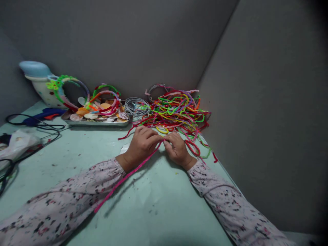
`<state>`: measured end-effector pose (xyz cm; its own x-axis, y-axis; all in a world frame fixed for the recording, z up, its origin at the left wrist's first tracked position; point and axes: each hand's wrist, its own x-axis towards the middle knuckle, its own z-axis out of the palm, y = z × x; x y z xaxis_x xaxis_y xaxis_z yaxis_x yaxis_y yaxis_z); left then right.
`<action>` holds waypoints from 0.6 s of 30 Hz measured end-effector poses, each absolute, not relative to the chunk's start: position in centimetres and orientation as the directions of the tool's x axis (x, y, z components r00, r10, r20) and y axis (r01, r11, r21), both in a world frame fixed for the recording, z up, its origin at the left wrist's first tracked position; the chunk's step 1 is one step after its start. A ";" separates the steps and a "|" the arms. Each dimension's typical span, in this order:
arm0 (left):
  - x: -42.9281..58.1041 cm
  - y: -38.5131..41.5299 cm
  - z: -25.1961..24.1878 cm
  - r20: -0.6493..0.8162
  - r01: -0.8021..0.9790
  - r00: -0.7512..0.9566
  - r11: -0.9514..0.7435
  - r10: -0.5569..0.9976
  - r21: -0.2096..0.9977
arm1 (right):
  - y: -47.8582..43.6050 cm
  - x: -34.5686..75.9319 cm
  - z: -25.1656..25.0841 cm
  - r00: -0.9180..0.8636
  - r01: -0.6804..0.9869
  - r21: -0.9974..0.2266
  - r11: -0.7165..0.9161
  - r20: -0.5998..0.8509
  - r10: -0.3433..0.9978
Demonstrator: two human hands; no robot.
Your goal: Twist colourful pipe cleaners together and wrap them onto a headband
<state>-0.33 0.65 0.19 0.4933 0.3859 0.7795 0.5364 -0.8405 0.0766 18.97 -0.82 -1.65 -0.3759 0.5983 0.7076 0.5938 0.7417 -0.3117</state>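
The metal tray (99, 124) serves as the reference point. The pink fuzzy strip (128, 175) lies in front and to the right of the tray, extending from the fingertips toward the person. Left hand (143, 143): closed, fingers curled, thumb and index finger pinching the strip near its far end. Right hand (176, 147): closed, fingers curled, thumb and fingertips pinching the same end, just beside the left fingertips. The tray contains shells (91, 116) and bears wrapped hoops (74, 80). Right of the tray: a wire coil (137, 106), then a pile of multicoloured fuzzy strips (179, 109). Left of and behind the tray: a white container (42, 90), blue-lidded, marked with coloured spots; any lettering is too small to read.
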 end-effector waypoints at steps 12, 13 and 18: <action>-0.3 0.7 0.1 0.757 0.565 0.504 -0.822 0.416 0.075 | -0.8 18.9 -1.6 -0.382 0.609 -0.296 0.736 0.703 0.599; -0.2 0.6 0.2 0.758 0.564 0.502 -0.822 0.415 0.077 | -0.8 18.9 -1.7 -0.385 0.608 -0.297 0.736 0.701 0.600; -0.2 0.5 0.3 0.753 0.560 0.497 -0.823 0.431 0.101 | -0.8 19.0 -1.7 -0.382 0.612 -0.304 0.730 0.695 0.610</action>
